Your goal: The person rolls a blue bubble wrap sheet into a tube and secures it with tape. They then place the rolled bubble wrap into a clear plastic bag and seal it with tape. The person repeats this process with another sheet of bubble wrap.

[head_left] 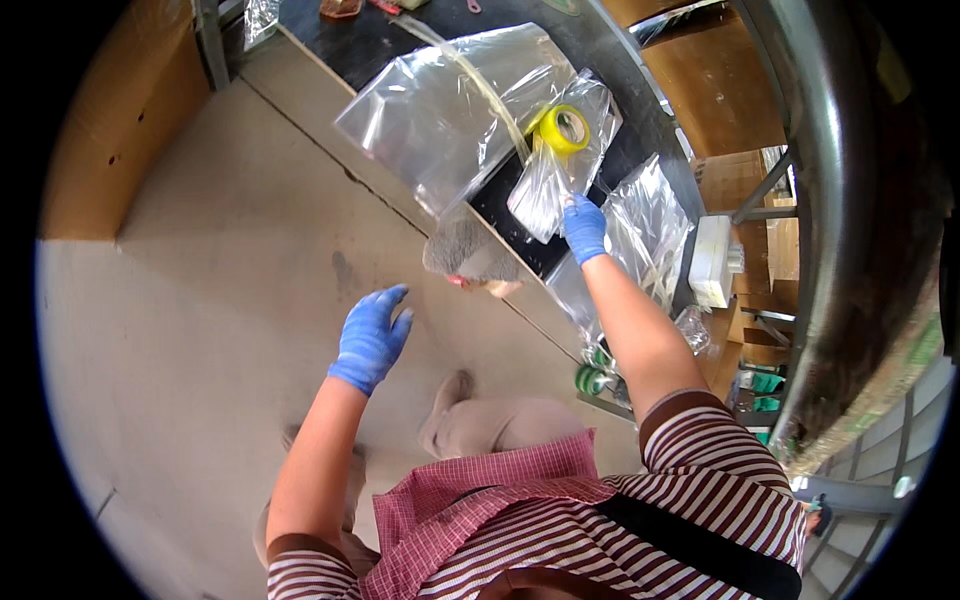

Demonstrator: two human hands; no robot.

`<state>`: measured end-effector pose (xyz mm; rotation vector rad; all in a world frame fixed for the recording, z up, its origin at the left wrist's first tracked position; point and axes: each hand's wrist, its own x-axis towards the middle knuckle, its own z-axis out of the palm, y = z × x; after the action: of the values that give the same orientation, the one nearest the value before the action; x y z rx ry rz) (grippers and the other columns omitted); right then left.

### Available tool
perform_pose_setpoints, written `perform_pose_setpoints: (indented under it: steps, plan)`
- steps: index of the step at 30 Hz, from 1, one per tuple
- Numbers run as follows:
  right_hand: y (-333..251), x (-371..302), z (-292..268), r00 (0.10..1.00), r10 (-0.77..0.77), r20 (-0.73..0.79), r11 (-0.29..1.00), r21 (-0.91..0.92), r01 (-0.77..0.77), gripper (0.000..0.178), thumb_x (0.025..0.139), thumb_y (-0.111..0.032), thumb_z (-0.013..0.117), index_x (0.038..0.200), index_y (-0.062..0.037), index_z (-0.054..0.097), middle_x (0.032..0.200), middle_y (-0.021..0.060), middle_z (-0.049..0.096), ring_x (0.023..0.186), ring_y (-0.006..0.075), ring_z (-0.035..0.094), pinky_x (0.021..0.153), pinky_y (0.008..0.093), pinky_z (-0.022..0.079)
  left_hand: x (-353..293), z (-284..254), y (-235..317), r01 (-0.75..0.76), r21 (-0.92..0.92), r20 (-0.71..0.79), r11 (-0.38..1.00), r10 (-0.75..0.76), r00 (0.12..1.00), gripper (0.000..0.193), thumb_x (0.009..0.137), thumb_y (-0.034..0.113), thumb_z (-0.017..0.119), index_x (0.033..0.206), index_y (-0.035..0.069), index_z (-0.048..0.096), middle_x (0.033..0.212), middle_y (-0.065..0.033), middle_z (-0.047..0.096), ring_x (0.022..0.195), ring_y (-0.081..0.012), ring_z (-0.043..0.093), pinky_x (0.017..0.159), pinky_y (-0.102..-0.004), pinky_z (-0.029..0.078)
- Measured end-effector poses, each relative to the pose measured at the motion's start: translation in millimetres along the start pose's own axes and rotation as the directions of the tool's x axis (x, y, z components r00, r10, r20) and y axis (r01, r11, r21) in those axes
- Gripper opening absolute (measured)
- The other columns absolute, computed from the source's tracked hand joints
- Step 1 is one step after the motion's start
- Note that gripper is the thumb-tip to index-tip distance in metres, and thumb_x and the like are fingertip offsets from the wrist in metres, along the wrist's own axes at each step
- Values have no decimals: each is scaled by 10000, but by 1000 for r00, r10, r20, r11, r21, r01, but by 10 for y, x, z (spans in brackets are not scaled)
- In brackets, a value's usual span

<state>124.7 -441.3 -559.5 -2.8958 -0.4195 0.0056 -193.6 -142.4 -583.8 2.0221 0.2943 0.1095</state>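
Observation:
My left hand (370, 338), in a blue glove, hangs over the floor with nothing in it, thumb apart from the fingers. Also gloved in blue, my right hand (585, 226) reaches to the dark worktable (640, 135) and pinches the near end of a crinkled clear plastic bag (541, 196). What the bag contains is hard to make out. A roll of yellow tape (562, 130) rests on the far part of that bag. Left of it, a large clear plastic sheet (430, 120) overhangs the table edge. More clear plastic packaging (650, 225) lies right of my right hand.
A fuzzy grey thing (465, 250) is by the table's near edge, above the concrete floor (230, 260). A white box (711, 262) stands at the right. Cardboard boxes (715, 85) line the far right; a large brown carton (130, 130) stands at the left.

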Motion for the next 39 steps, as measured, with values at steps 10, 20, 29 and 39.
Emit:
perform_pose_setpoints:
  steps: [10,20,29,39]
  plan:
    - [166,40,-137,977,-23,-212,959,271,81,212,828,-221,731,925,-38,685,844,173,694,730,312,663,697,384,512,1826,992,823,-460,-151,70,875,473,878,394,834,129,672,1218,63,620,1098,-168,651,994,-351,634,870,-390,509]
    - [189,227,-186,992,-99,73,798,602,35,346,866,-115,649,1203,-41,639,1081,137,693,987,180,655,874,307,507,2291,1619,1163,-337,275,123,900,315,941,293,834,196,618,1116,147,679,1139,-116,648,1015,-339,628,899,-431,514]
    - [-13,1014,35,990,-132,-45,991,-24,131,416,852,-204,669,1223,-24,609,1176,197,650,1090,332,627,961,379,475,2145,1698,1033,-682,546,365,486,595,716,434,742,187,704,1174,195,662,1208,-51,619,1185,-232,537,968,-400,424]
    - [734,555,-591,939,274,-206,499,865,44,252,914,-146,648,1142,-57,590,953,48,650,748,115,637,621,241,506,2328,1624,629,-57,-156,-40,986,52,998,208,896,226,618,995,76,722,873,-197,698,810,-372,666,768,-406,517]
